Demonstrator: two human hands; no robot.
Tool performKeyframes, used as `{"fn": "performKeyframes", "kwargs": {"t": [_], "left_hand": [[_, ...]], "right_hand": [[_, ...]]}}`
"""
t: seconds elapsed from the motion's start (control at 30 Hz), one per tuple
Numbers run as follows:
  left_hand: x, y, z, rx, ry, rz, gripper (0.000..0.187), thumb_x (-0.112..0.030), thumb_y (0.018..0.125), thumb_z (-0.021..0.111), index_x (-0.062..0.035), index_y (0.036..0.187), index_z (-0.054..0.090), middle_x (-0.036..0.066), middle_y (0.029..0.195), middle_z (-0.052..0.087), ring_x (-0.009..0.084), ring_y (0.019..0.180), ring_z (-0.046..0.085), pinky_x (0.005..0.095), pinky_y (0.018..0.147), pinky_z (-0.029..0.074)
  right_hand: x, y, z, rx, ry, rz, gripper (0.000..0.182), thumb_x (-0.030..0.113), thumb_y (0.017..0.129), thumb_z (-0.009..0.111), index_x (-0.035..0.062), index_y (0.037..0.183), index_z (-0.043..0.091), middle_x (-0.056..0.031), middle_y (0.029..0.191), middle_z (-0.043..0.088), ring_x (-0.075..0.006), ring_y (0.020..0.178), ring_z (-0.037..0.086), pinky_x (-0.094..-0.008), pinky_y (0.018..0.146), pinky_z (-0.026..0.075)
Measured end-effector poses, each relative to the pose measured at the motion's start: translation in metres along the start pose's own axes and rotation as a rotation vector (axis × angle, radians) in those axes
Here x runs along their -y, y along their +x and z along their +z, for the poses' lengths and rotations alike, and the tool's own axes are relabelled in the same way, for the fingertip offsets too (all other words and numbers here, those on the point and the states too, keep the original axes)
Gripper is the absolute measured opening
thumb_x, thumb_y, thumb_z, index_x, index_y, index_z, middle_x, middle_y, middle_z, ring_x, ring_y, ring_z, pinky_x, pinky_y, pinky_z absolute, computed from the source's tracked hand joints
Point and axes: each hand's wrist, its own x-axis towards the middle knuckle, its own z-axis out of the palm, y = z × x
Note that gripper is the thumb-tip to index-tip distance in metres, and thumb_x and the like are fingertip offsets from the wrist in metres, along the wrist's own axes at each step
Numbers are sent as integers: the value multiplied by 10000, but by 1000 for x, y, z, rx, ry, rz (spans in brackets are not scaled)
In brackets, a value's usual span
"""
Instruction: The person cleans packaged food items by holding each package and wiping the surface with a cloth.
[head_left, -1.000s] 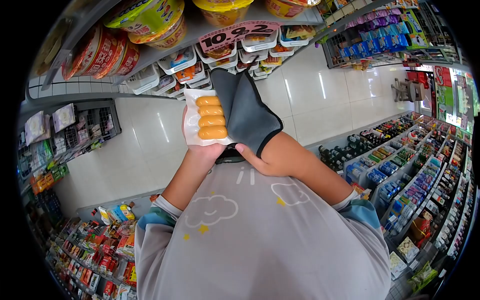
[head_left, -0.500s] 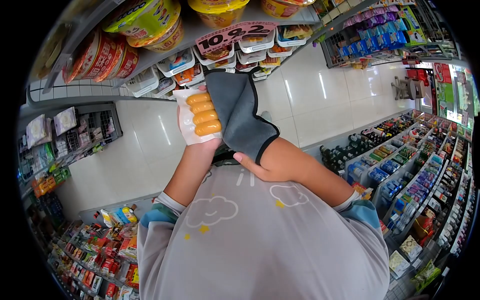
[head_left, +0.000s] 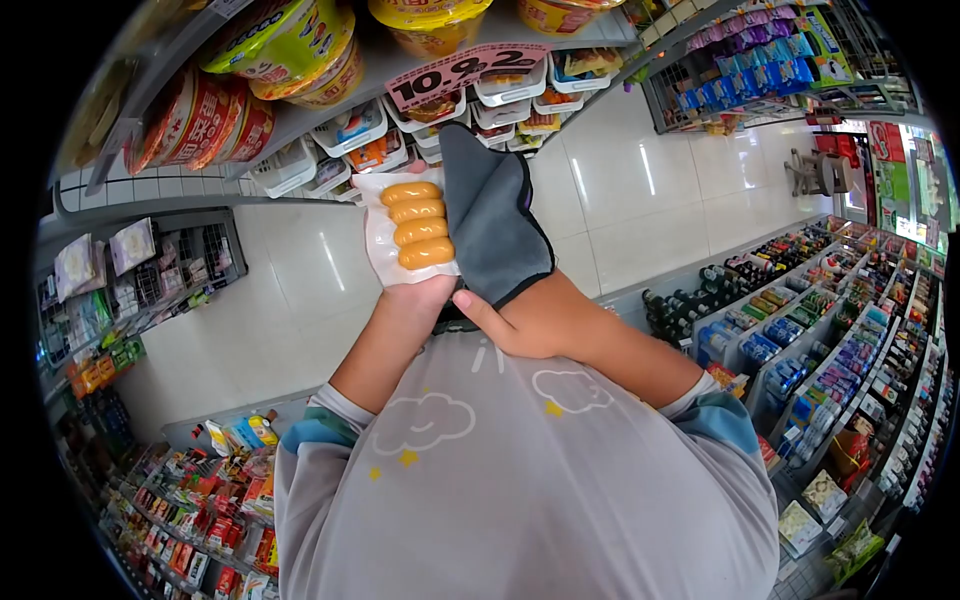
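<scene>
A clear-and-white vacuum pack of several small orange-brown sausages (head_left: 420, 228) lies face up in my left hand (head_left: 420, 292), which grips it from below; most of those fingers are hidden behind the pack. Close against its right side is a dark grey fabric piece with black edging (head_left: 490, 215), folded and pouch-like. My right hand (head_left: 510, 325) is at the lower edge of this fabric, thumb pointing left towards the pack and the other fingers hidden beneath the cloth. Both hands are in front of my grey shirt (head_left: 520, 470), below the shelf.
Ahead, a shelf holds instant noodle bowls (head_left: 300, 40) and a pink price sign (head_left: 468, 75), with white trays of packaged food (head_left: 355, 130) underneath. Bottle and can shelves (head_left: 800, 330) stand at right, snack racks (head_left: 200, 500) at lower left. Pale tiled floor (head_left: 320, 250) shows between them.
The sausage pack and left hand have shifted slightly right. The grey fabric's top has moved right and up, and the right thumb is nearer the pack.
</scene>
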Motion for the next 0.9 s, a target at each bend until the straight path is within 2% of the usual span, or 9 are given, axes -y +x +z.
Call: {"fn": "performKeyframes", "kwargs": {"t": [0.1,0.27,0.37,0.43,0.5,0.53,0.6,0.83,0.9], "left_hand": [[28,4,22,-571,248,550,318,-435,1017,417,-178,894,557,-87,709,518,44,478,435,221,407,354],[-2,-21,-21,64,167,21,403,-442,1027,374,-111,1160,560,-21,872,617,112,735,621,287,688,528],[10,-31,-18,-244,398,248,406,-445,1025,360,-116,1135,571,23,949,638,164,874,648,341,823,530],[25,-28,-3,-282,423,283,412,-457,1020,364,-121,1118,582,43,986,642,176,880,652,340,807,535],[42,-24,13,-709,599,364,419,-463,1013,377,-116,1122,584,44,990,644,183,893,654,349,806,537],[40,-27,10,-708,598,360,419,-463,1013,377,-116,1122,584,44,990,644,183,893,654,349,806,537],[28,-38,-1,-379,371,105,411,-476,1003,398,-121,1058,596,31,924,643,173,804,657,332,714,545],[7,-48,-23,-566,464,192,392,-508,979,441,-155,897,590,-19,767,610,131,610,607,279,561,514],[6,-44,-19,-489,403,304,367,-498,974,453,-165,892,583,-29,755,596,115,614,601,274,573,517]], "right_hand": [[-7,6,10,10,28,16,516,394,1001,450,9,1344,480,-240,1340,499,-425,1250,450,-466,1057,353],[-14,17,11,-112,-6,-57,529,406,1008,431,2,1347,470,-249,1330,492,-424,1244,443,-447,1067,339],[-17,23,-3,3,84,78,533,397,1012,425,-25,1335,460,-260,1317,488,-433,1234,439,-440,1067,337],[-21,28,-6,-37,-4,32,689,504,982,443,-55,1381,388,-281,1378,435,-441,1298,383,-458,1089,312],[-27,30,-8,-67,-51,24,649,488,1000,403,-47,1368,406,-262,1368,448,-410,1285,407,-435,1088,318],[-30,29,-8,-33,13,87,614,462,1007,397,-42,1357,414,-255,1359,454,-399,1275,416,-428,1086,320],[-34,27,-6,-23,77,117,521,382,1012,418,-31,1330,431,-257,1348,453,-402,1261,419,-428,1083,322],[-20,9,-11,-99,14,-12,483,364,1032,392,-16,1319,475,-252,1330,492,-411,1234,450,-401,1066,349],[-10,1,-13,83,128,78,480,350,1023,416,-16,1328,477,-260,1332,500,-427,1223,463,-421,1062,357]]}}
